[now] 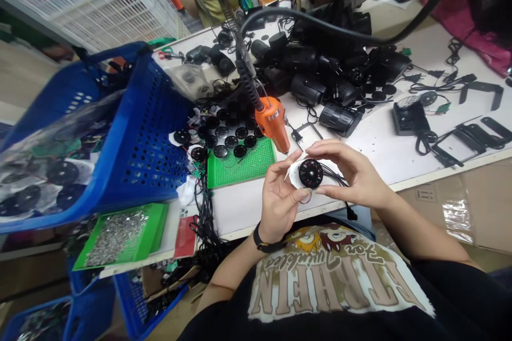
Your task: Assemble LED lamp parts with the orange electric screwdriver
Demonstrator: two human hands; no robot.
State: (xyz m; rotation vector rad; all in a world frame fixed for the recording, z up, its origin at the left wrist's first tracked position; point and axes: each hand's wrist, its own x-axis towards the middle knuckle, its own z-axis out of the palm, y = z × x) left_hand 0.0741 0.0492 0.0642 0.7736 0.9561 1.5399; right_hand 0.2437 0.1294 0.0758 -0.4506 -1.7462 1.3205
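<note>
The person's two hands work together at the near edge of the white table [236, 210], with the round black part [311, 173] and its white backing held between them, raised just over the table edge and in front of the shirt. The left hand [278, 200] grips the part from the left, thumb below and fingertips above on the white backing. The right hand [352, 173] curls around the opposite side, its thumb and fingers closed on the upper and lower edges, while black cords [334, 175] run out under that palm to a plug [351, 213] hanging near the shirt. The step in hand seems to be turning and positioning this part by hand, its slotted face up toward the camera. Just beyond the left fingertips an orange screwdriver [274, 122] hangs from its coil, tip pointing down, and neither hand holds it. On the left lies a green perforated tray [240, 173], with more black discs [231, 141] at its far side; black housings [306, 88] are heaped farther away. The next move probably calls for a steady left grip, the cords kept clear of the right fingers, and care not to bump the hanging tip.
</note>
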